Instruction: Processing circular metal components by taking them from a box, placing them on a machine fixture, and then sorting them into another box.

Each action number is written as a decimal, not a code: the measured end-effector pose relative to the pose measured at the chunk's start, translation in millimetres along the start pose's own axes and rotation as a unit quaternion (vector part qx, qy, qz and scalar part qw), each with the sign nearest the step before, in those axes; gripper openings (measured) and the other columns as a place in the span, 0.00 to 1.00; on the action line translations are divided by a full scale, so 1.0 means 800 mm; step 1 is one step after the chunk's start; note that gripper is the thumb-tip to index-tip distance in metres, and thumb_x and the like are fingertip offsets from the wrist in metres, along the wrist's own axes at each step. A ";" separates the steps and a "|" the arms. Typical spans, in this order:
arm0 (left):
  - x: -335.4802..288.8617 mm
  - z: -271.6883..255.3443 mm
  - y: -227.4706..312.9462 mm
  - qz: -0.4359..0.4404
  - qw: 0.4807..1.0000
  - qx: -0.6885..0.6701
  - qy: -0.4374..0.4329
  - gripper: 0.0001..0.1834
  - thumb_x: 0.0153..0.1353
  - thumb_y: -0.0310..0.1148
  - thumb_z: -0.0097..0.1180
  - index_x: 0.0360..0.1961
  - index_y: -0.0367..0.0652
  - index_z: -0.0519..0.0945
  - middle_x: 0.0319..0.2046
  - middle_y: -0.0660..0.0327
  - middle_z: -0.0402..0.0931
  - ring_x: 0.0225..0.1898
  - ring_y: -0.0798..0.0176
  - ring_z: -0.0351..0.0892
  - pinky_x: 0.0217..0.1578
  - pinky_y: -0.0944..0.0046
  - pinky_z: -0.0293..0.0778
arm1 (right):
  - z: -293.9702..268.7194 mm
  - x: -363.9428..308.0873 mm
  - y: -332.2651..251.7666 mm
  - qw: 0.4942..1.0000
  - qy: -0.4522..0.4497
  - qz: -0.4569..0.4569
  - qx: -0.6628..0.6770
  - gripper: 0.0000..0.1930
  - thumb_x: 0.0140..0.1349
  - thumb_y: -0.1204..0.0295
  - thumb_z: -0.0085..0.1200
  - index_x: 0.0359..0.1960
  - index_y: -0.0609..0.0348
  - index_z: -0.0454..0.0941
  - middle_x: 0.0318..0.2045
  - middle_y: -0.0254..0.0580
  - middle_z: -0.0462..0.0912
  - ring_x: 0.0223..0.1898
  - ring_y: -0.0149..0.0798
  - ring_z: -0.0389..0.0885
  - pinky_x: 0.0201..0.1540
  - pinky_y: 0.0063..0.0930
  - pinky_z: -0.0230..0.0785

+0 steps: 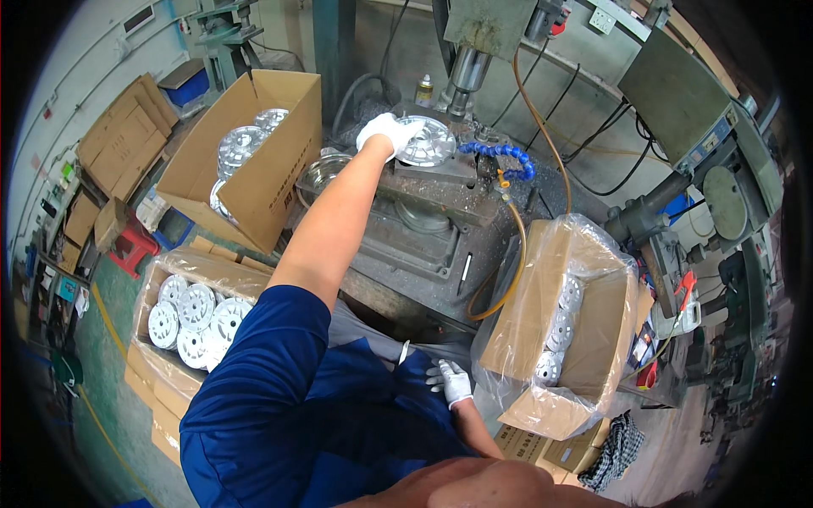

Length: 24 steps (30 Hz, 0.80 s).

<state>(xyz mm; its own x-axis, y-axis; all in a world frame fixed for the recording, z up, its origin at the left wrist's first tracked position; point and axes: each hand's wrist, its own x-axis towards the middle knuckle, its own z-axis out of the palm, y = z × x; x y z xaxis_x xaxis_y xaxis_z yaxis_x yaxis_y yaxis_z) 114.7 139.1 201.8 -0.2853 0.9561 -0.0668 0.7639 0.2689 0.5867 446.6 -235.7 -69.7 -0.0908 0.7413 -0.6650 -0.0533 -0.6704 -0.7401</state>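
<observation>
White-gloved left hand (pixel 389 134) touches a round silver metal disc (pixel 434 146), grip unclear; white-gloved right hand (pixel 450 383) lies spread. Work seems part-done.

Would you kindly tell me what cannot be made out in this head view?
In the head view:
Left hand: its back hides part of the grip, so the exact finger contact is unclear.
Metal disc: its underside is hidden by the disc itself.
Tall carton: its bottom is hidden by its own wall and the upper discs.
Small bottle: its label is too small to read.
Far-right machinery: cut off by the dark fisheye rim.
</observation>
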 end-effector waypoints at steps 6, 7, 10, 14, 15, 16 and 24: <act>-0.003 -0.003 0.003 -0.007 1.000 0.001 -0.003 0.47 0.54 0.71 0.54 0.61 0.41 0.77 0.62 0.51 0.74 0.63 0.49 0.74 0.61 0.56 0.70 | 0.004 -0.001 -0.004 1.000 -0.012 0.003 -0.019 0.17 0.75 0.63 0.47 0.54 0.63 0.78 0.37 0.47 0.86 0.28 0.36 0.84 0.26 0.26 0.76; -0.004 -0.005 0.003 -0.008 1.000 0.000 -0.010 0.47 0.54 0.71 0.54 0.61 0.41 0.78 0.62 0.51 0.75 0.63 0.49 0.74 0.61 0.56 0.71 | 0.004 -0.001 -0.004 1.000 -0.011 0.002 -0.020 0.17 0.75 0.63 0.47 0.54 0.63 0.78 0.37 0.47 0.86 0.28 0.36 0.84 0.26 0.26 0.76; -0.006 -0.005 0.004 -0.009 1.000 -0.005 -0.017 0.46 0.54 0.71 0.53 0.60 0.41 0.78 0.61 0.51 0.75 0.62 0.50 0.75 0.60 0.56 0.71 | 0.002 -0.003 -0.005 1.000 -0.016 0.005 -0.020 0.17 0.75 0.62 0.46 0.54 0.62 0.77 0.37 0.47 0.86 0.28 0.37 0.84 0.27 0.27 0.76; -0.008 0.001 0.002 0.002 0.999 -0.021 0.044 0.45 0.51 0.69 0.59 0.52 0.35 0.83 0.52 0.45 0.81 0.56 0.47 0.80 0.56 0.57 0.74 | 0.001 -0.002 -0.007 1.000 -0.019 0.008 -0.020 0.18 0.75 0.62 0.45 0.54 0.62 0.77 0.37 0.47 0.86 0.29 0.37 0.84 0.27 0.27 0.76; -0.008 0.004 0.002 0.004 0.998 -0.023 0.058 0.45 0.51 0.69 0.59 0.52 0.35 0.83 0.52 0.46 0.81 0.56 0.47 0.80 0.56 0.56 0.74 | 0.001 -0.002 -0.008 1.000 -0.021 0.006 -0.022 0.18 0.75 0.62 0.45 0.54 0.62 0.77 0.37 0.47 0.86 0.29 0.38 0.84 0.27 0.27 0.76; -0.007 0.005 0.001 0.006 0.997 -0.024 0.073 0.45 0.51 0.69 0.59 0.51 0.35 0.83 0.52 0.46 0.81 0.56 0.47 0.80 0.56 0.56 0.74 | 0.001 -0.001 -0.009 1.000 -0.019 0.007 -0.022 0.18 0.75 0.62 0.45 0.54 0.62 0.77 0.37 0.47 0.86 0.29 0.38 0.84 0.27 0.27 0.76; 0.004 0.009 -0.005 0.014 0.998 -0.022 0.062 0.44 0.51 0.69 0.59 0.51 0.36 0.83 0.51 0.46 0.82 0.55 0.48 0.81 0.55 0.57 0.74 | -0.006 -0.004 -0.007 1.000 -0.014 0.006 -0.007 0.18 0.75 0.61 0.45 0.54 0.62 0.77 0.38 0.48 0.86 0.29 0.38 0.85 0.26 0.27 0.76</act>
<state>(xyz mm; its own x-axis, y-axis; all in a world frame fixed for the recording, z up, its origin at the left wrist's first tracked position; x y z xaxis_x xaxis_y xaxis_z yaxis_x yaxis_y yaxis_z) 115.1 141.9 193.3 -0.3367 0.9403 0.0491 0.7467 0.2349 0.6223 452.3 -234.3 -64.2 -0.1189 0.7319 -0.6710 -0.0377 -0.6786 -0.7335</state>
